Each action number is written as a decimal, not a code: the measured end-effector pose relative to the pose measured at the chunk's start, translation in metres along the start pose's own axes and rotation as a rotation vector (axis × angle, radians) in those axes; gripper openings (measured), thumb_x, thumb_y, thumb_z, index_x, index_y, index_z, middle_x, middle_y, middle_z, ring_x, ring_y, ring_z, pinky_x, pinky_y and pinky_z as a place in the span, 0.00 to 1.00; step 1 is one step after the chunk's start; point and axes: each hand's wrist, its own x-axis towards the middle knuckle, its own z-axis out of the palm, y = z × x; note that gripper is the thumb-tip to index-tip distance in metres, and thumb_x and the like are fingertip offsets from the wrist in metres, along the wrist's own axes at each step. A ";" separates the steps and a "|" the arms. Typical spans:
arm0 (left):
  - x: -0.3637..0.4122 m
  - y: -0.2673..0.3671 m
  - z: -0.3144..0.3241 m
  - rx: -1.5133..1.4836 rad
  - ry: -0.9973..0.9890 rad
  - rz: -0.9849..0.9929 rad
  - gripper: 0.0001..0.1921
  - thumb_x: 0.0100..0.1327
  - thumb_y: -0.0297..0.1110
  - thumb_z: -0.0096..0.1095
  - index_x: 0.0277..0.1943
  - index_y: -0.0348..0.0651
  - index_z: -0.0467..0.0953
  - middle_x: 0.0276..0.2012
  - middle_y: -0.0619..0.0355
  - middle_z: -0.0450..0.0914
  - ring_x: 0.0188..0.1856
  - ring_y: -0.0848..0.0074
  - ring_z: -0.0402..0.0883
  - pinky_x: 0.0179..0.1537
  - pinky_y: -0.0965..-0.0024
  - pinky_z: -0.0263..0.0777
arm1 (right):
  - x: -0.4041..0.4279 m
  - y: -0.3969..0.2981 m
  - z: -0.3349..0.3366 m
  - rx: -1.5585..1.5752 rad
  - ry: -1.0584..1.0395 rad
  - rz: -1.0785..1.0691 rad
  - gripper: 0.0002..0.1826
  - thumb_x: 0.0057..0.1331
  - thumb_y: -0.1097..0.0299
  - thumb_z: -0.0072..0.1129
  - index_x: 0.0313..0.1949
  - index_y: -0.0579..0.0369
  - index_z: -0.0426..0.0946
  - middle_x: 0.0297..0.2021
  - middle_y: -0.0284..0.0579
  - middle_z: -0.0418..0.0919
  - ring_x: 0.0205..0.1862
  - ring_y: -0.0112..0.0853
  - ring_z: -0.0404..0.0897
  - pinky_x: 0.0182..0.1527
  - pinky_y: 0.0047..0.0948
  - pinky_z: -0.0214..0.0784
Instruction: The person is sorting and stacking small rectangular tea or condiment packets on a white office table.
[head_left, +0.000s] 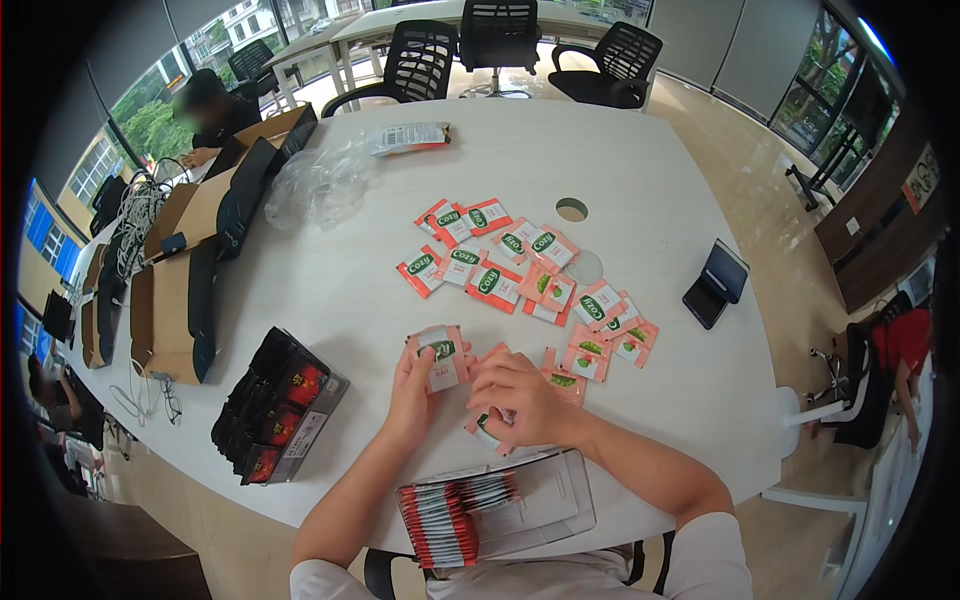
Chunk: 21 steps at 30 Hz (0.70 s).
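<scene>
My left hand (414, 390) holds a pink and white Cozy sachet (442, 358) upright, thumb across its front. Whether more sachets sit behind it is hidden. Close beside it, my right hand (521, 397) has bent fingers over another sachet (491, 433), which is partly covered; I cannot tell if it is gripped. Beyond both hands, several loose Cozy sachets (491, 285) lie scattered and overlapping on the white table (622, 161). Near my body, a clear plastic box (555, 499) contains a full row of red-edged sachets (439, 525) and a shorter row beside it.
At left stands a clear box of black and red packets (281, 412). Past it are open cardboard boxes (169, 322), cables (139, 217) and glasses (172, 401). A clear plastic bag (322, 184) and a foil pouch (409, 139) lie farther back. A folded phone-like device (716, 285) stands right.
</scene>
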 end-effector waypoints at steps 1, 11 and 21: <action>0.001 0.004 0.001 -0.090 0.051 -0.037 0.22 0.79 0.38 0.45 0.71 0.43 0.60 0.59 0.46 0.78 0.60 0.60 0.80 0.62 0.57 0.73 | 0.001 -0.002 -0.001 -0.079 -0.036 -0.072 0.15 0.52 0.74 0.67 0.41 0.51 0.84 0.40 0.37 0.79 0.54 0.39 0.74 0.60 0.45 0.65; 0.000 0.017 -0.007 -0.374 0.048 -0.057 0.30 0.77 0.32 0.47 0.78 0.62 0.51 0.69 0.51 0.68 0.70 0.62 0.69 0.68 0.51 0.64 | -0.001 0.000 0.009 -0.338 -0.140 -0.095 0.09 0.61 0.62 0.67 0.37 0.51 0.82 0.44 0.42 0.77 0.55 0.39 0.71 0.62 0.45 0.60; 0.002 0.006 -0.018 -0.511 -0.048 -0.134 0.31 0.72 0.37 0.54 0.75 0.56 0.55 0.69 0.51 0.68 0.70 0.58 0.68 0.71 0.49 0.61 | 0.005 -0.007 0.004 -0.165 -0.001 0.018 0.10 0.65 0.66 0.68 0.37 0.53 0.73 0.38 0.39 0.77 0.45 0.34 0.75 0.52 0.35 0.66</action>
